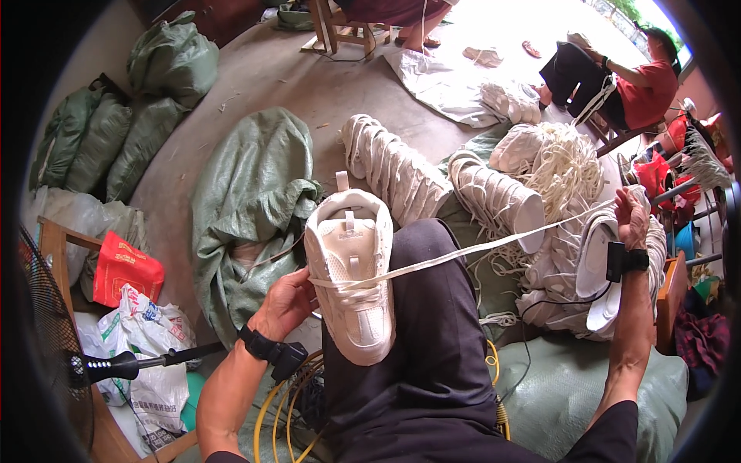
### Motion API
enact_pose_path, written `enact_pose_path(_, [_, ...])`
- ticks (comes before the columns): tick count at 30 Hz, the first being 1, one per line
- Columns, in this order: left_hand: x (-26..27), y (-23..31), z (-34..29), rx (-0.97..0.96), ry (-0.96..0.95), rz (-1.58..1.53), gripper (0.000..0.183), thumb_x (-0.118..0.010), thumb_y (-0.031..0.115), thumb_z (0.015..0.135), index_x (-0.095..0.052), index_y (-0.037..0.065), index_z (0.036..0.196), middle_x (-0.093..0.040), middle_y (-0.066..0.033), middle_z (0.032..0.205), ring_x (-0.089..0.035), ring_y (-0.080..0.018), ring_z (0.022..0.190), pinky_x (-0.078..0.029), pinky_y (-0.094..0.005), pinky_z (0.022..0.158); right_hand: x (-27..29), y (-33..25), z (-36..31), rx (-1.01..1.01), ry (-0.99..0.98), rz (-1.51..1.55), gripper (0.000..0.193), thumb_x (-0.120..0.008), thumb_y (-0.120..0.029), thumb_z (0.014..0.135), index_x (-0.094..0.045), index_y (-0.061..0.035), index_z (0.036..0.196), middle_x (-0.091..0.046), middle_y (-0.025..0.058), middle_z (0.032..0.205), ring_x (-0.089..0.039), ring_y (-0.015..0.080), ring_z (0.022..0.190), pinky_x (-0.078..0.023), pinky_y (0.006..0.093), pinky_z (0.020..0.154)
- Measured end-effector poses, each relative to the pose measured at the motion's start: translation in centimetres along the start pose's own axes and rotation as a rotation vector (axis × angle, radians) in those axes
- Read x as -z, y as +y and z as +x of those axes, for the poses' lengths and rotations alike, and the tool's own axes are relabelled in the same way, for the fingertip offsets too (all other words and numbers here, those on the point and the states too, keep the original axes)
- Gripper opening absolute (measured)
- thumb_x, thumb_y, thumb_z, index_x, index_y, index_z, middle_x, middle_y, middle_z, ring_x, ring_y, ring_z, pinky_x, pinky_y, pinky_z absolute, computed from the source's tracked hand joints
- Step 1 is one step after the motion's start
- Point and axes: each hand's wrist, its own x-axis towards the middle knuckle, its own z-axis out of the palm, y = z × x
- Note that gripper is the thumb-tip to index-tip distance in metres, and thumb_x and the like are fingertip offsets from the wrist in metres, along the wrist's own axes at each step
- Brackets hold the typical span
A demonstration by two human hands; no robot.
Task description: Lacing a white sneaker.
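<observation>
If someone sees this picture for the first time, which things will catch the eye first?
Probably the cream shoe at the centre, its long lace stretched to the right hand. Just beyond it lie rows of nested pale shoes, and a bright red bag stands out at the left.

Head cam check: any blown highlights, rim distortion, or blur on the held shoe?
Head view: floor at upper right blown out to white; head view: black vignette in the corners, co-worker in red looks tilted near the rim, likely fisheye bend; head view: held shoe evenly lit, perforations visible, no obvious motion blur.
</observation>
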Motion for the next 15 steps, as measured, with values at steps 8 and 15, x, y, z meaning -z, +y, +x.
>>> enact_pose_path(8, [6.8, 3.5, -4.4, -0.48, 0.218, -0.255, 0.016, -0.06, 0.022, 0.102, -0.067, 0.008, 0.1, -0.071, -0.0042, 0.094, -0.067, -0.0163, 0.08, -0.058, -0.034, 0.077, -5.8, -1.3, -4.8, 0.233, 0.2, 0.021, 0.014, -0.062, -0.009, 0.097, -0.069, 0.0002, 0.107, -0.07, 0.0082, 0.087, -0.065, 0.0159, 0.066, -0.056, 0.0256, 0.066])
enact_pose_path(15, [24.6, 9.0, -14.4, -0.717, 0.379, -0.495, 0.02, -0.053, 0.02, 0.104, -0.064, 0.005, 0.099, -0.069, -0.0066, 0.087, -0.066, -0.0188, 0.076, -0.056, -0.0363, 0.073, -24.9, 1.1, -22.8, 0.655, -0.427, -0.539, 0.016, -0.06, 0.002, 0.091, -0.074, -0.0007, 0.098, -0.066, 0.0016, 0.072, -0.057, 0.0089, 0.064, -0.046, 0.0259, 0.058])
